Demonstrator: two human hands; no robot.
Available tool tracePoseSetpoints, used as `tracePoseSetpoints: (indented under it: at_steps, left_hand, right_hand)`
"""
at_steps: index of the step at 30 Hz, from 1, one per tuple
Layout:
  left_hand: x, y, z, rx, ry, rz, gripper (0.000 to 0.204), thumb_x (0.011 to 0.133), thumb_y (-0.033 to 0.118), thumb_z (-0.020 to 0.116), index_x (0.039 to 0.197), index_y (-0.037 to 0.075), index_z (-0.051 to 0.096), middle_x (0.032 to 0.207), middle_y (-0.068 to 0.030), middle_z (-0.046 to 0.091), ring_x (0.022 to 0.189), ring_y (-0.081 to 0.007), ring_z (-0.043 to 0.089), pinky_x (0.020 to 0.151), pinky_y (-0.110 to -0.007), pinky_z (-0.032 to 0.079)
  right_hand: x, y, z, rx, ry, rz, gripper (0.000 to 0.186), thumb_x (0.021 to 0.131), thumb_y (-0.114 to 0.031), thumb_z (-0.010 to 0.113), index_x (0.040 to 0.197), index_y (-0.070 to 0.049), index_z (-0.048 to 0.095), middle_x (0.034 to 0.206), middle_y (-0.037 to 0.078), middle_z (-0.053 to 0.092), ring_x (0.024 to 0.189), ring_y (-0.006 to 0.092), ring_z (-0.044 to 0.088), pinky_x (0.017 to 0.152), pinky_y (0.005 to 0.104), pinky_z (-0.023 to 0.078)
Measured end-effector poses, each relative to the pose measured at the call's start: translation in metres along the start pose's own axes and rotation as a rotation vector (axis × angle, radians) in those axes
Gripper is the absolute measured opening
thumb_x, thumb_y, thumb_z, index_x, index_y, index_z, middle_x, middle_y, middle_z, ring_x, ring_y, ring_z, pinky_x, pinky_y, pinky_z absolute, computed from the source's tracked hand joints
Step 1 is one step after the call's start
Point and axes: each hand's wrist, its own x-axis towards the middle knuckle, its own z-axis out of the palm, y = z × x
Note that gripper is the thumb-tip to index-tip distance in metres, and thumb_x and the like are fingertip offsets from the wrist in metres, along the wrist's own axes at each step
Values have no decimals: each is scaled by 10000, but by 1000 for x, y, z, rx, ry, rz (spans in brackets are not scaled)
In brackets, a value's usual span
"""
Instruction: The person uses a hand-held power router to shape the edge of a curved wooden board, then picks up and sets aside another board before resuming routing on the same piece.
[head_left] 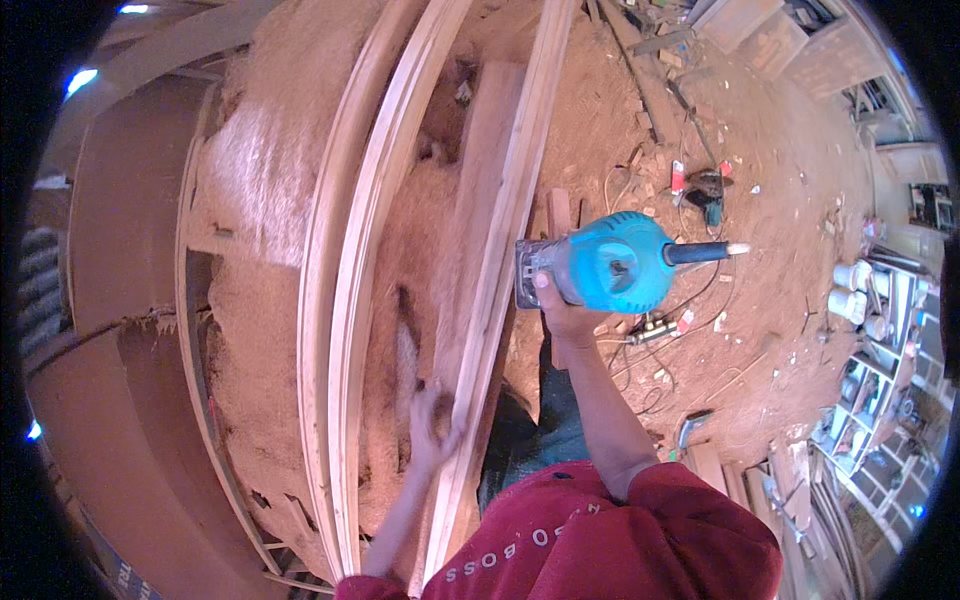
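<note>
My right hand [568, 312] is closed round the lower body of a blue electric router [622, 262]. Its clear base [530, 272] meets the right edge of a long pale wooden board [510, 215], and its black cord end sticks out to the right. My left hand [432, 432] is at the left edge of the same board, lower down. Its fingers are apart and slightly bent, a little blurred, with the thumb side touching the wood. Two more long grooved pale boards [350, 250] run alongside, left of that hand.
A dusty bench top [260, 190] lies under the boards. On the sawdust-covered floor to the right are a dark green power tool [708, 195], a power strip [655, 328], loose cables and wood scraps. White shelving [870, 400] and buckets [850, 290] stand at the far right.
</note>
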Motion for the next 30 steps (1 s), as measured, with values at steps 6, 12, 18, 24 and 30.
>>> tracePoseSetpoints:
  at_steps: [6, 12, 18, 24, 30]
  left_hand:
    - [-151, -22, 7, 75, -128, -94, 950, 697, 220, 821, 1478, 1, 326, 1321, -265, 443, 1211, -428, 470, 1036, -496, 419]
    - [-174, -21, 34, 44, -126, -126, 1011, 639, 147, 815, 1488, -14, 292, 1333, -268, 404, 1256, -444, 403, 1079, -511, 366]
    - [-178, -42, 37, 10, -154, -75, 964, 651, 172, 827, 1449, -19, 322, 1351, -255, 394, 1261, -432, 402, 1091, -511, 355]
    - [-202, -83, 51, -93, -305, -167, 962, 680, 263, 841, 1445, -27, 334, 1327, -252, 428, 1255, -426, 409, 1058, -514, 376]
    - [-205, -76, 50, -77, -293, -195, 1031, 682, 284, 830, 1486, -44, 273, 1346, -269, 401, 1244, -444, 407, 1062, -522, 364]
  right_hand:
    - [-143, -33, 18, 109, 16, 113, 543, 763, -186, 841, 1197, -32, 555, 1087, 71, 633, 1008, 204, 622, 900, 378, 518]
    - [-258, 27, -6, 56, -66, 297, 418, 835, -223, 768, 1163, -50, 574, 1059, 70, 639, 1009, 224, 614, 931, 413, 492]
    - [-290, 28, -12, 34, -128, 64, 448, 831, -246, 765, 1181, -50, 567, 1078, 75, 635, 1032, 237, 607, 955, 425, 476]
    - [-278, 29, -13, -44, -144, -168, 485, 809, -249, 783, 1191, -45, 564, 1084, 81, 636, 1032, 238, 608, 954, 423, 475]
    - [-240, 41, -6, -149, -137, -218, 522, 788, -253, 801, 1200, -40, 562, 1089, 87, 637, 1032, 239, 609, 953, 421, 474]
